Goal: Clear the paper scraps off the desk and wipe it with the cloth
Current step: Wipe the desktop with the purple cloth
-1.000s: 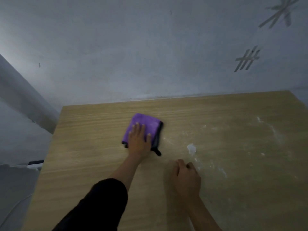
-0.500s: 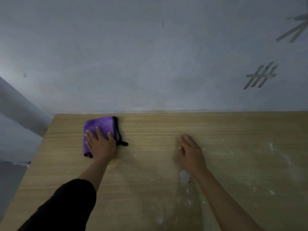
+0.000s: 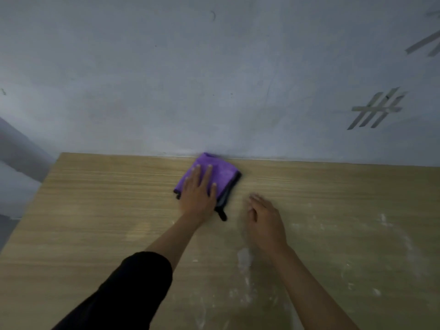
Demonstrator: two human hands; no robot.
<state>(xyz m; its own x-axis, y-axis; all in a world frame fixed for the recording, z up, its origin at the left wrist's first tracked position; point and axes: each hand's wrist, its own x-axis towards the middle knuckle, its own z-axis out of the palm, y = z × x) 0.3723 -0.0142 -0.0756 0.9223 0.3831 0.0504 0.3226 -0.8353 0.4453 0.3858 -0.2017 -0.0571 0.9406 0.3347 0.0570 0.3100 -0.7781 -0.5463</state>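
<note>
Now, nearest you at the near edge of the light wood-grain desk (image 3: 95, 210), your black sleeve (image 3: 133, 289) is covering the left upper arm, and pale white powdery smears (image 3: 250, 298) are lying across the near right part of the top. Just beyond them a small pale white scrap (image 3: 244, 257) is sitting beside your right wrist, too blurred to call paper or residue. Your right hand (image 3: 264, 225) is resting palm down near the middle of the desk, fingers loosely stretched and holding nothing. Just left of it and further out, your left hand (image 3: 198, 189) is pressing flat, fingers straight, on the folded purple microfibre cloth with black trim (image 3: 221, 172), whose far corner is touching the desk's far edge against the grey-white wall (image 3: 214, 91). Strips of grey tape (image 3: 376, 110) are crossing on that wall, far right.

You are, I judge, in the wiping step, with the left half looking cleaner than the right. The next move is calling for steady downward pressure while dragging the cloth toward the right side's smears, with the right hand lifting clear and taking the scrap first if it proves to be paper.
</note>
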